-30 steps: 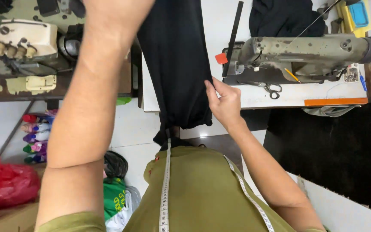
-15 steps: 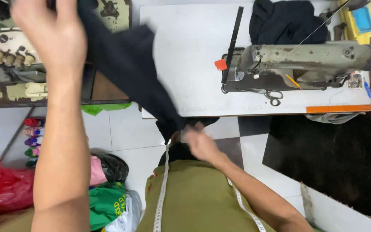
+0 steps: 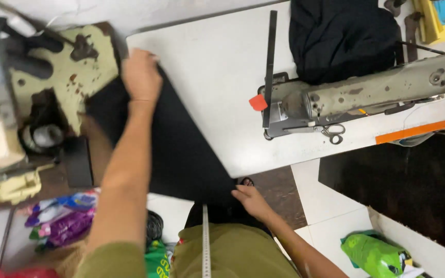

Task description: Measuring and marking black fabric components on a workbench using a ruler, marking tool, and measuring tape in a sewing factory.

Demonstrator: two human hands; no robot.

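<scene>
Black cloth (image 3: 181,149) lies half-spread over the desk's (image 3: 222,67) left edge, left hand (image 3: 141,74) pressing its far end flat, right hand (image 3: 253,200) pinching the near end, smoothing unfinished.

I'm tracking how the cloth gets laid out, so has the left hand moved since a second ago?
Yes. The left hand has come down from high above the white table and now presses the black fabric flat near the table's far left corner.
</scene>
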